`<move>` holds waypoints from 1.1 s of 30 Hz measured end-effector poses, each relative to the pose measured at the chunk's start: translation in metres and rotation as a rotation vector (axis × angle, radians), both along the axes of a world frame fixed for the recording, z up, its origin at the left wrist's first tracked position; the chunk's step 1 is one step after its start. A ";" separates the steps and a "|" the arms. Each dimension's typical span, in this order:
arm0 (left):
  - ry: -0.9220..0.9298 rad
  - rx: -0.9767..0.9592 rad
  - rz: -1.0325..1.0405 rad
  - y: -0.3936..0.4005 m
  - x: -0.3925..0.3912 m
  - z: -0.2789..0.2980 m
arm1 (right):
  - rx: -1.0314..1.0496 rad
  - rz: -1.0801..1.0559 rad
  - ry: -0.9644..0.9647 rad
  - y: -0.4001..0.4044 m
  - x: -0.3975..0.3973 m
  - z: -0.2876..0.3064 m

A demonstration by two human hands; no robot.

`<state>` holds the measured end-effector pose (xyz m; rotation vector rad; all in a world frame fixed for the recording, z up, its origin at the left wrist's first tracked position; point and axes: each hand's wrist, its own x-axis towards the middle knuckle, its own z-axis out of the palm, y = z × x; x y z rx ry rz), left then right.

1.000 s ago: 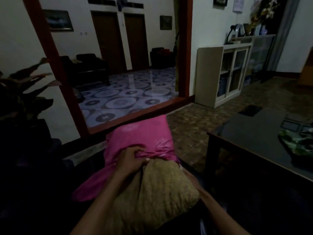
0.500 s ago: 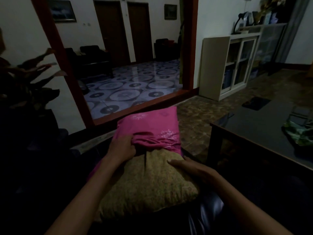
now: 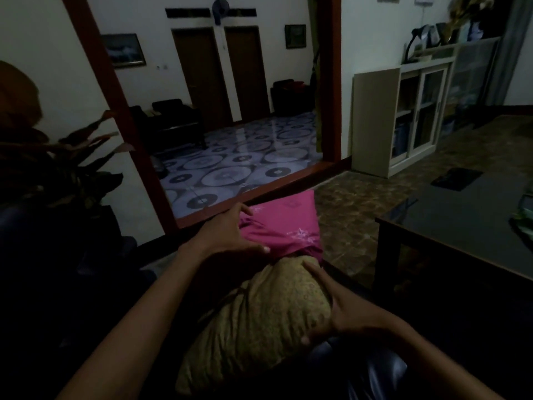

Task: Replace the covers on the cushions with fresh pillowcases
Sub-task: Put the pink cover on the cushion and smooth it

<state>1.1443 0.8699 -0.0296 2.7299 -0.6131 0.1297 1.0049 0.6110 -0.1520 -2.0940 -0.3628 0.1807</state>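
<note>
Pink cover half off an olive cushion on the person's lap.

The left hand (image 3: 230,235) clutches the bunched pink pillowcase (image 3: 284,229) at the cushion's far end, fingers curled round its edge; the right hand (image 3: 336,307) grips the cushion (image 3: 259,321) along its side (dim light), near a dark table (image 3: 461,226).
</note>
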 end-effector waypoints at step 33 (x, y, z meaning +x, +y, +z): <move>0.150 -0.300 0.157 -0.007 0.000 -0.082 | 0.164 -0.480 -0.523 0.064 0.001 -0.022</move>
